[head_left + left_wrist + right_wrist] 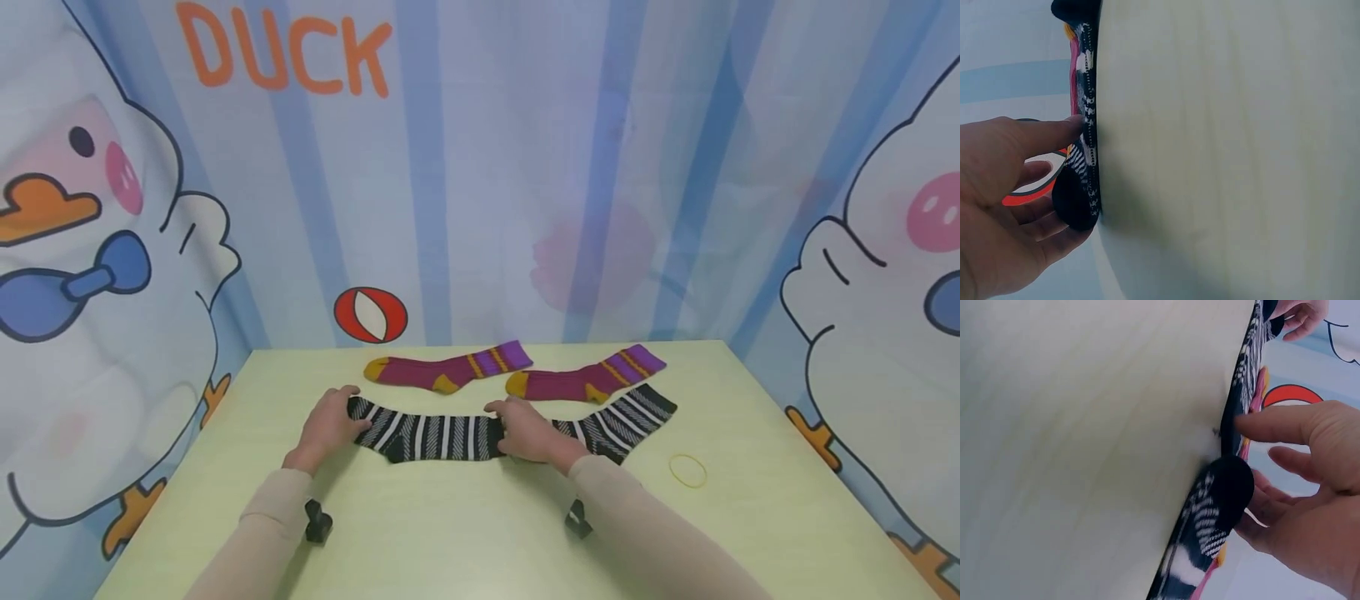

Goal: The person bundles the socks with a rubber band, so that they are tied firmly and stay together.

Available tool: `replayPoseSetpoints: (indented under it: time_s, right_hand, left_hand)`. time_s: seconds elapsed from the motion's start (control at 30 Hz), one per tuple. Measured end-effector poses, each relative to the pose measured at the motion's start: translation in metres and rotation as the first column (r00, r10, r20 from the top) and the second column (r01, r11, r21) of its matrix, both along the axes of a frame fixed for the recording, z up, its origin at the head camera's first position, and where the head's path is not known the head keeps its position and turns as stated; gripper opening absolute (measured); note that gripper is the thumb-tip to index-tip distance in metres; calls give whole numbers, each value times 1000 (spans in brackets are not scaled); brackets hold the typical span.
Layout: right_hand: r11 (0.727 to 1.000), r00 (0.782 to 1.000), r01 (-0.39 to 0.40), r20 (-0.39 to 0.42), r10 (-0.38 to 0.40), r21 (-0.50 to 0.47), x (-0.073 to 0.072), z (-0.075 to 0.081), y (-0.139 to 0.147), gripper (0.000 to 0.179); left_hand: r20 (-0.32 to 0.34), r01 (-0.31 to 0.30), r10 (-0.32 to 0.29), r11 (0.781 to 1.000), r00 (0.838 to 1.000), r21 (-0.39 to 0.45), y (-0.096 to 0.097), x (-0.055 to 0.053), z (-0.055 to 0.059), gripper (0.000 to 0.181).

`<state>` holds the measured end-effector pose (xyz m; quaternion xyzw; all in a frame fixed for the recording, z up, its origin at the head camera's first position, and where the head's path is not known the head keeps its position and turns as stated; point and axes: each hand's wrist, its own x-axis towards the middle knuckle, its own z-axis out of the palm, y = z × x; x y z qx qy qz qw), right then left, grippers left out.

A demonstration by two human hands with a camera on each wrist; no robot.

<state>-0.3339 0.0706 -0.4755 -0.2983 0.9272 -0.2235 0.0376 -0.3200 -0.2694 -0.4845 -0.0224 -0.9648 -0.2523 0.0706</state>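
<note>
Two black-and-white striped socks lie end to end across the table. At the far end of the left striped sock [450,437], my left hand [326,425] touches the black toe [1075,200]; its thumb rests on the near side and its fingers are behind. My right hand [528,429] is where the two socks meet. In the right wrist view its thumb touches the left sock's black cuff [1230,428], while the other fingers lie behind the black toe [1234,490] of the right striped sock [633,421]. The right hand and forearm hide part of that sock.
Behind the striped socks lie two maroon socks, one at left [420,372] and one at right [558,386], with mustard toes and heels and purple cuffs. A thin yellow rubber band [671,465] is on the table [435,533] at right. A duck-print curtain [495,183] surrounds the table.
</note>
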Motion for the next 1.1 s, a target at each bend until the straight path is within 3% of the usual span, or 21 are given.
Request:
replayPoseSetpoints:
  time_s: [0.37,0.57,0.73,0.9,1.1]
  right_hand:
    - [972,967,207,175,-186,-114,-3,2,-13,61]
    - [974,974,191,145,-172,-126,-1,3,-17,56]
    - [969,984,164,96,-149,-185,1,6,-18,51]
    - [918,965,243,170,-198,-314,1,4,-16,45]
    - [809,897,400,365,-250,-430,0,1,-15,40]
  left_hand:
    - [28,-19,18,999,999,29,-1,1,-1,65]
    - [46,-64,61,996,997,65,-6,1,1,70]
    - [36,-85,79,980,996,180,-16,-2,2,56]
    - [66,-143,129,941,989,307,-25,-2,2,40]
    - [106,-179,149,902,983,392,-29,1,3,30]
